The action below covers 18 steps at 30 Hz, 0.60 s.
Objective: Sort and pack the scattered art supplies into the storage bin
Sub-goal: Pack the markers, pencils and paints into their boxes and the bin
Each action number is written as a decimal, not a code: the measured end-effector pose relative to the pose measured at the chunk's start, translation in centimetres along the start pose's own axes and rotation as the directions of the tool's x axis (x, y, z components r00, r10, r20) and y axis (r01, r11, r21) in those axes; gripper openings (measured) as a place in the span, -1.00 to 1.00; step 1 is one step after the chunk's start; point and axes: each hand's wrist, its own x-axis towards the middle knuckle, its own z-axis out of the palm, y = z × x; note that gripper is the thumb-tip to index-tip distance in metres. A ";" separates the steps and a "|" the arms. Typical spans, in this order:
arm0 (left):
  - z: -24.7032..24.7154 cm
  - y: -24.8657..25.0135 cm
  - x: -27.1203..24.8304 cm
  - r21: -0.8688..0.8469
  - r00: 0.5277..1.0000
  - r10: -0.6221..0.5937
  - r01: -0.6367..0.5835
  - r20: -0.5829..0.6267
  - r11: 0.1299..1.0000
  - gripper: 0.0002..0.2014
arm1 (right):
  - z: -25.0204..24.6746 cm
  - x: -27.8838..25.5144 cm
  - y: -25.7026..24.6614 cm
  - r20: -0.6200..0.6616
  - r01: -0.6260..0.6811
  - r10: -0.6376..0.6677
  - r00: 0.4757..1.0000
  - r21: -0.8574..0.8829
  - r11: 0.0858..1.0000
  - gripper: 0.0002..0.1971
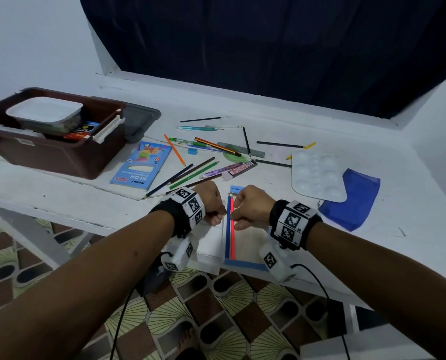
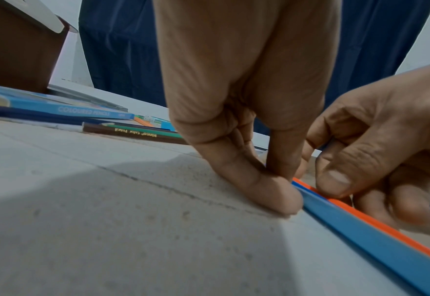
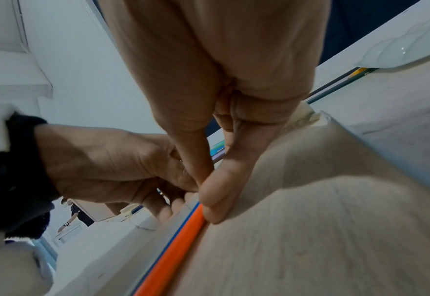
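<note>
An open pencil-box tray (image 1: 245,265) with a blue rim lies at the table's front edge. An orange pencil (image 1: 232,229) and a blue one lie along its left wall. My left hand (image 1: 218,213) has thumb and forefinger pinched on that blue wall (image 2: 376,240). My right hand (image 1: 238,216) pinches the orange pencil (image 3: 173,250) between thumb and forefinger, low in the tray. The brown storage bin (image 1: 60,152) stands far left and holds a white tub (image 1: 45,110). Several loose pencils (image 1: 190,172) and pens lie mid-table.
A blue coloured-pencil sleeve (image 1: 141,165) lies right of the bin, with a grey lid (image 1: 141,120) behind it. A white paint palette (image 1: 318,175) and a blue cloth (image 1: 357,201) sit at the right. A ruler and a green protractor lie among the pens. A dark curtain hangs behind.
</note>
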 end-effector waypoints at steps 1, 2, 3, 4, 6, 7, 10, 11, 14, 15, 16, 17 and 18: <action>0.0 0.0 0.0 0.004 1.000 0.004 -0.004 -0.002 1.000 -0.79 | 0.0 -0.1 0.0 0.015 0.001 -0.001 1.000 0.009 1.000 -0.77; 0.0 0.0 0.0 0.010 1.000 0.005 -0.005 -0.004 1.000 -0.80 | 0.0 -0.2 0.0 0.026 0.002 -0.003 1.000 0.011 1.000 -0.76; 0.0 0.0 0.0 0.016 1.000 0.003 -0.003 -0.007 1.000 -0.80 | 0.1 -0.3 -0.1 0.032 0.004 -0.005 0.999 0.010 1.000 -0.76; -0.1 0.0 0.0 0.020 1.000 0.001 -0.001 -0.007 1.000 -0.80 | 0.1 -0.4 -0.1 0.034 0.009 -0.009 0.999 0.008 1.000 -0.76; -0.1 0.0 0.1 0.022 1.000 0.001 -0.001 0.001 1.000 -0.80 | 0.1 -0.6 -0.1 0.027 0.022 -0.023 0.999 0.001 1.000 -0.73; -0.1 0.0 0.1 0.020 1.000 0.001 -0.001 0.006 1.000 -0.80 | 0.1 -0.6 -0.1 0.021 0.030 -0.030 0.999 -0.007 1.000 -0.72; -0.2 -0.1 -0.1 -0.002 1.000 0.008 -0.008 0.011 1.000 -0.80 | 0.2 -0.7 -0.2 0.009 0.054 -0.054 0.999 -0.052 0.997 -0.74; -0.2 -0.2 -0.2 -0.010 1.000 0.015 -0.015 0.009 1.000 -0.81 | 0.2 -0.7 -0.2 0.008 0.059 -0.059 0.998 -0.067 0.996 -0.75; -0.3 -0.5 -0.6 -0.026 0.999 0.050 -0.050 0.013 0.998 -0.82 | 0.2 -0.6 -0.2 0.016 0.066 -0.065 0.998 -0.077 0.995 -0.79; -0.3 -0.5 -0.7 -0.031 0.997 0.065 -0.064 0.028 0.997 -0.83 | 0.2 -0.6 -0.2 0.025 0.066 -0.064 0.998 -0.082 0.994 -0.82; -0.4 -0.5 -0.9 -0.036 0.995 0.081 -0.079 0.050 0.996 -0.84 | 0.2 -0.5 -0.3 0.037 0.067 -0.064 0.997 -0.093 0.993 -0.87; -0.6 -0.4 -1.0 -0.034 0.993 0.094 -0.092 0.072 0.995 -0.84 | 0.0 -0.4 -0.4 0.048 0.069 -0.064 0.997 -0.115 0.991 -0.92; -0.8 -0.4 -1.2 -0.026 0.990 0.103 -0.101 0.092 0.995 -0.84 | -0.2 -0.4 -0.6 0.050 0.076 -0.069 0.996 -0.139 0.987 -0.95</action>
